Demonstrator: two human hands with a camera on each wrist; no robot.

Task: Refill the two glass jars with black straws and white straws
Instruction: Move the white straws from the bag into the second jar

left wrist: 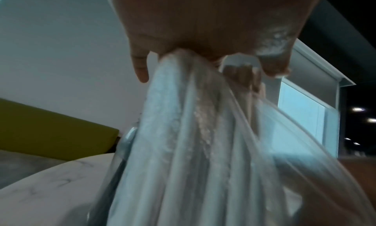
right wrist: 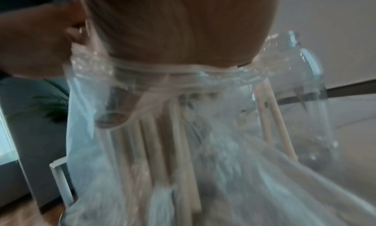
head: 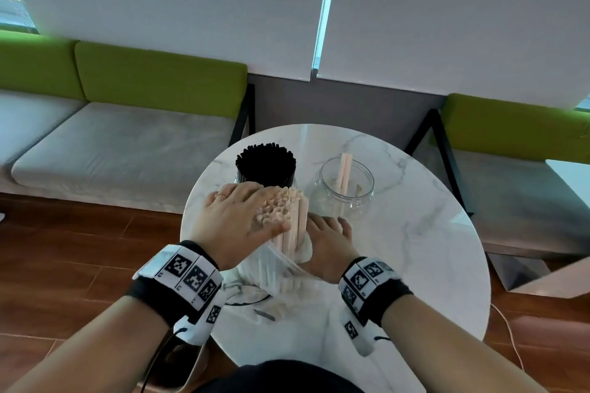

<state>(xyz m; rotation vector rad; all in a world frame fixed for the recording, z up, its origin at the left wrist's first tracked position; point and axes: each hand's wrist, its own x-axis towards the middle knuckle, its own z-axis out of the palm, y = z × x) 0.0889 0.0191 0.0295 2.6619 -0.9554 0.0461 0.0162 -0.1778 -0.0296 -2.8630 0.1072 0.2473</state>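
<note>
On the round marble table (head: 399, 249) stands a jar packed with black straws (head: 265, 166), at the back left. To its right a glass jar (head: 346, 185) holds only a few white straws; it also shows as the glass jar (right wrist: 305, 100) in the right wrist view. In front of the jars a bundle of white straws (head: 289, 220) stands upright in a clear plastic bag (head: 277, 274). My left hand (head: 242, 220) wraps round the bundle's top, fingers behind and thumb in front. My right hand (head: 329, 241) grips the bag and bundle lower on the right side.
A black cord (head: 245, 301) and crumpled plastic lie on the table near me. Green-backed grey sofas (head: 127, 137) stand behind the table on both sides. A white table corner (head: 571, 169) shows at the right. The floor is wood.
</note>
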